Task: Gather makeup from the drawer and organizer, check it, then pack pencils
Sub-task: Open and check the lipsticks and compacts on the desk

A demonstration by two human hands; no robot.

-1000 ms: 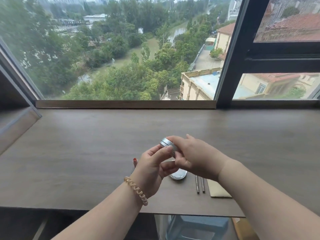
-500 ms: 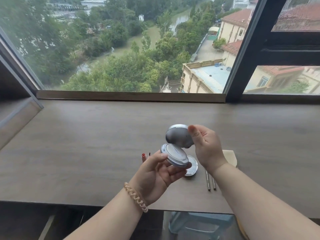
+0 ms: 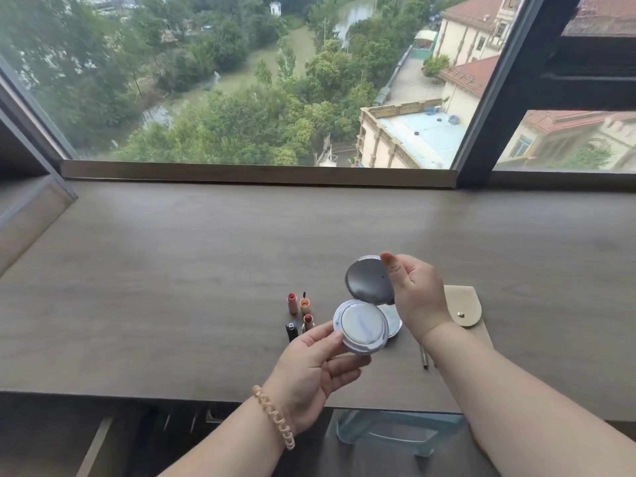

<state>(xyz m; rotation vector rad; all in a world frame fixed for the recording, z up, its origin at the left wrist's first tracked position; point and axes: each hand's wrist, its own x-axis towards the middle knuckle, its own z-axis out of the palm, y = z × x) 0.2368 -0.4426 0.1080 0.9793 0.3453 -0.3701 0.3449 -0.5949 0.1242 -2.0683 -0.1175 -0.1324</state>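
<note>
Silver round compact (image 3: 361, 327) held open above desk, lid upright, white puff inside; lipsticks (image 3: 300, 313) upright beside; pencils (image 3: 425, 358) lying flat.

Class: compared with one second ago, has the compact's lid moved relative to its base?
Yes. The lid, then shut on the base, now stands swung up and open, held by the right hand; the left hand holds the base.

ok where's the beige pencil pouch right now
In the head view the beige pouch lies flat on the desk, right of centre, just behind the right hand and beyond the pencils.
</note>
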